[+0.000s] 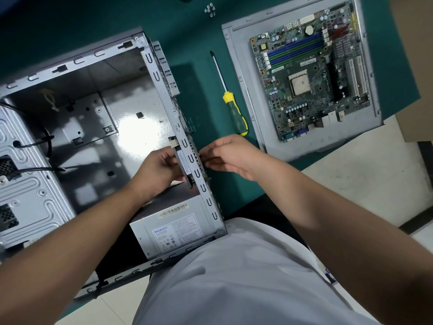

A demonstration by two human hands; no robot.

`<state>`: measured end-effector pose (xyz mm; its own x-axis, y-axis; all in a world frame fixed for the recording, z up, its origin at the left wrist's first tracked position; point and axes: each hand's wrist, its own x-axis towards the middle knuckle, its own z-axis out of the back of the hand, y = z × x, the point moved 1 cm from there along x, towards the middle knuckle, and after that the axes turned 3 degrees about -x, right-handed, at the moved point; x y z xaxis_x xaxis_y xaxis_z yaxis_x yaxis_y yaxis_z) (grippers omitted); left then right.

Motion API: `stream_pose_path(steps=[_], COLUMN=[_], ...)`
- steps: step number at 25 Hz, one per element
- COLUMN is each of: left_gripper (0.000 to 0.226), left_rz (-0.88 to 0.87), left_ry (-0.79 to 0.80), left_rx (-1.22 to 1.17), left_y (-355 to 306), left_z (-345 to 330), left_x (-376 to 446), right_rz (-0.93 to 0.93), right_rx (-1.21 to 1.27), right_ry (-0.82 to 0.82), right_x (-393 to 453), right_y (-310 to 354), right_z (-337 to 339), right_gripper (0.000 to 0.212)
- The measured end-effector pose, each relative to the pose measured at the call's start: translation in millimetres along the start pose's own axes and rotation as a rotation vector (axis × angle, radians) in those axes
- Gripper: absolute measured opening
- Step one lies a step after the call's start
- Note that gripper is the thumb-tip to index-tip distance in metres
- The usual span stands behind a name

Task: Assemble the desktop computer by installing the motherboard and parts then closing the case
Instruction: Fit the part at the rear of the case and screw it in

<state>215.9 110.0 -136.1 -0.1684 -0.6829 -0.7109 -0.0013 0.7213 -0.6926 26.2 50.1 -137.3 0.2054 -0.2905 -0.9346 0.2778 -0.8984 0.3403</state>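
Observation:
An open grey computer case (77,64) lies on its side on the green table. Inside it, my left hand (159,167) grips a flat dark part with a label (184,160) against the case's rear wall. Outside that wall, my right hand (225,156) has its fingertips pinched at the perforated panel; what they hold is hidden. A power supply (175,228) sits in the near corner of the case. The motherboard (311,73) lies on the grey side panel (236,66) at the right.
A screwdriver with a yellow and green handle (234,111) lies between case and panel. Several small screws (210,10) sit at the far table edge. Black cables (42,170) run inside the case at the left. A cardboard box (414,123) stands off the table's right edge.

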Motion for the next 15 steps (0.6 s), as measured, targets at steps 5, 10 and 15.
stream_pose_path(steps=[5,10,15], left_gripper=[0.032,0.034,0.033], left_rz=[-0.018,-0.035,-0.031], left_ry=[0.017,0.027,0.022], left_rx=[0.015,0.012,0.0], left_y=[-1.6,-0.6,2.7], left_z=[-1.5,-0.8,0.2], left_x=[-1.2,-1.7,-1.4], right_rz=[0.437,0.63,0.508], right_rx=[-0.44,-0.999,-1.199], right_ry=[-0.341,-0.724,-0.659], right_x=[-13.8,-6.4,7.0], right_y=[16.1,36.1,31.1], right_z=[20.6,37.4,26.4], right_gripper=[0.016,0.03,0.041])
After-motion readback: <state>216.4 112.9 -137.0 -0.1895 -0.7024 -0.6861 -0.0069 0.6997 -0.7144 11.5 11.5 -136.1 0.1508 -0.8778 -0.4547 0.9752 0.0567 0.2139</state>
